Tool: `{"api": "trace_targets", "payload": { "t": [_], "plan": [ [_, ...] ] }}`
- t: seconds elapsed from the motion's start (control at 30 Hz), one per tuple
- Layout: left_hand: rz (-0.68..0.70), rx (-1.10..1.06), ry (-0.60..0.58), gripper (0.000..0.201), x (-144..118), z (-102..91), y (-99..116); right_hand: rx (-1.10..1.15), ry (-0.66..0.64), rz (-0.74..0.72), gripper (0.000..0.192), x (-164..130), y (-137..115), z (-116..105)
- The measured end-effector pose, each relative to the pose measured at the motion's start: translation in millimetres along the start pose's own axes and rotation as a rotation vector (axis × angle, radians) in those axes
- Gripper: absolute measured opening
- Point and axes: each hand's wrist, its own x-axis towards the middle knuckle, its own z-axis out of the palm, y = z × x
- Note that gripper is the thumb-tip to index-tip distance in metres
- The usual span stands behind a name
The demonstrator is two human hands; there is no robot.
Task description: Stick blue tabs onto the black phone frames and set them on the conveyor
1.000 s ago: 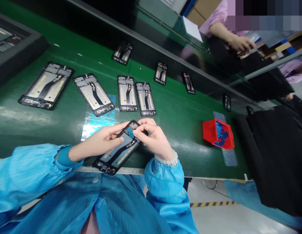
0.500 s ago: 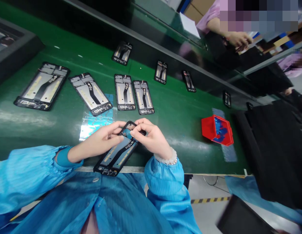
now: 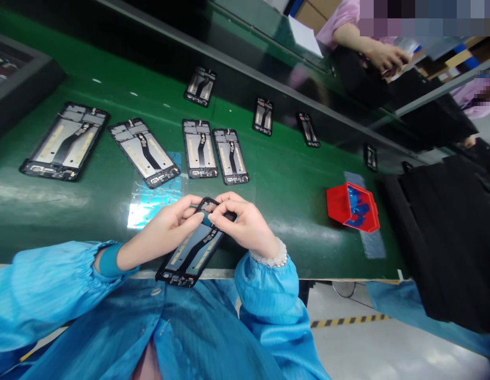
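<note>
Two hands, the left hand (image 3: 165, 232) and right hand (image 3: 245, 227), are pinching one phone frame (image 3: 191, 248) together; four phone frames (image 3: 145, 150) are lying behind, so it looks part-way through.

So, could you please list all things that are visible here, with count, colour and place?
phone frame in the hands: one, black, over the near edge of the belt.
phone frames on the belt: nine or so, black with silver insides; four in a near row, the others farther along.
sticker sheet: one, shiny blue, under the near row.
red bin: one, holds blue pieces, right on the belt.
belt: one, green.
dark tray: one, grey, far left.
co-worker's hand: one, top right.
left hand: grip on the frame's top.
right hand: pinches the same top end.
</note>
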Motion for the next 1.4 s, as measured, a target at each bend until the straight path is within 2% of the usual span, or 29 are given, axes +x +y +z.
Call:
{"api": "trace_targets", "payload": {
  "t": [0.4, 0.57, 0.73, 0.83, 0.9, 0.93, 1.0, 1.07, 1.13, 1.2, 1.4],
  "plan": [
    [0.025, -0.011, 0.020, 0.022, -2, 2.9, 0, -0.032, -0.001, -0.020, 0.013, 0, 0, 0],
    [0.061, 0.025, 0.084, 0.025, -5, 4.4, -3, -0.114, 0.051, -0.012, 0.013, -3, -9, 4],
    [0.132, 0.107, 0.206, 0.025, -9, 9.7, -2, -0.260, 0.319, -0.035, 0.017, -13, -20, 27],
    [0.190, 0.141, 0.294, 0.023, -12, 12.4, 1, -0.199, 0.596, -0.032, 0.011, -18, -17, 43],
    [0.223, 0.176, 0.324, 0.024, -14, 13.3, 3, -0.108, 0.770, 0.017, 0.032, -20, -12, 49],
    [0.244, 0.212, 0.333, 0.025, -15, 13.5, 4, -0.035, 0.788, 0.045, 0.045, -20, -11, 50],
    [0.295, 0.345, 0.348, 0.028, -15, 13.3, 5, 0.155, 0.673, 0.101, 0.057, -19, -10, 51],
    [0.359, 0.545, 0.387, 0.033, -14, 12.3, 4, 0.310, 0.575, 0.149, 0.047, -18, -12, 52],
    [0.423, 0.736, 0.436, 0.039, -10, 10.8, 1, 0.373, 0.610, 0.179, 0.037, -17, -15, 55],
    [0.480, 0.838, 0.476, 0.042, -7, 9.4, -1, 0.393, 0.676, 0.180, 0.034, -16, -18, 59],
    [0.603, 0.825, 0.507, 0.040, -7, 10.3, 0, 0.462, 0.715, 0.167, 0.036, -17, -21, 69]
  ]
}}
